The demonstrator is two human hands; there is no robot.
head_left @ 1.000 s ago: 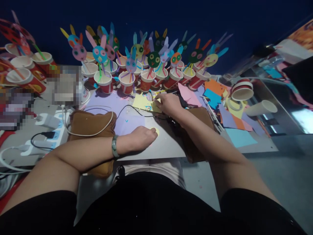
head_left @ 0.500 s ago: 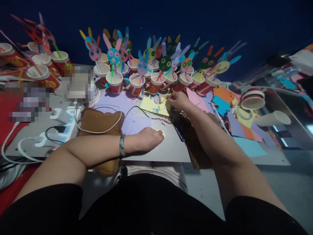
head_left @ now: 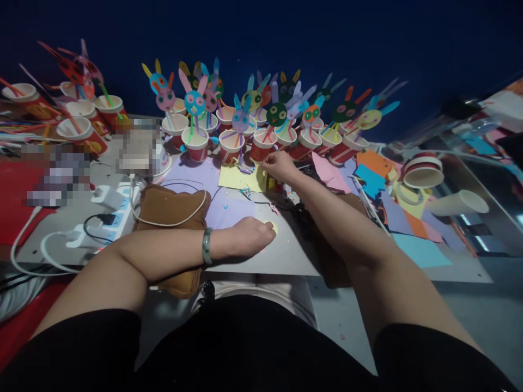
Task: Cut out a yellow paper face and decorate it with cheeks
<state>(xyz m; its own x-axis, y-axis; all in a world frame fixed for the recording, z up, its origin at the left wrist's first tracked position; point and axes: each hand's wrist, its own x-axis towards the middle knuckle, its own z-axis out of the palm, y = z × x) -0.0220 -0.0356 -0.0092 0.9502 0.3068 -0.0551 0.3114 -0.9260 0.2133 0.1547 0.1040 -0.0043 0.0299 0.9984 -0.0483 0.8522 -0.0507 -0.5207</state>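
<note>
My left hand point(head_left: 254, 236), with a bracelet on the wrist, is closed near the table's front edge. A small yellow paper piece point(head_left: 274, 227), apparently round, shows at its fingertips. Farther back, my right hand point(head_left: 283, 166) pinches the right edge of a yellow paper sheet point(head_left: 232, 178). Small coloured scraps point(head_left: 245, 169) lie on that sheet, just in front of the cups. Its right fingertips partly cover the sheet's corner. Lilac paper point(head_left: 232, 212) lies flat to the left of the sheet and beneath it.
Red paper cups point(head_left: 196, 149) with paper rabbit heads on straws line the back. A brown cushion point(head_left: 174, 209) and a power strip point(head_left: 118, 218) with cables sit left. Coloured paper point(head_left: 417, 247), a tape roll point(head_left: 411, 190) and a paper cup point(head_left: 461, 203) lie right.
My right hand has moved left, and the yellow sheet with its scraps has shifted left with it. More small items show to the right of the sheet. My left hand keeps its place.
</note>
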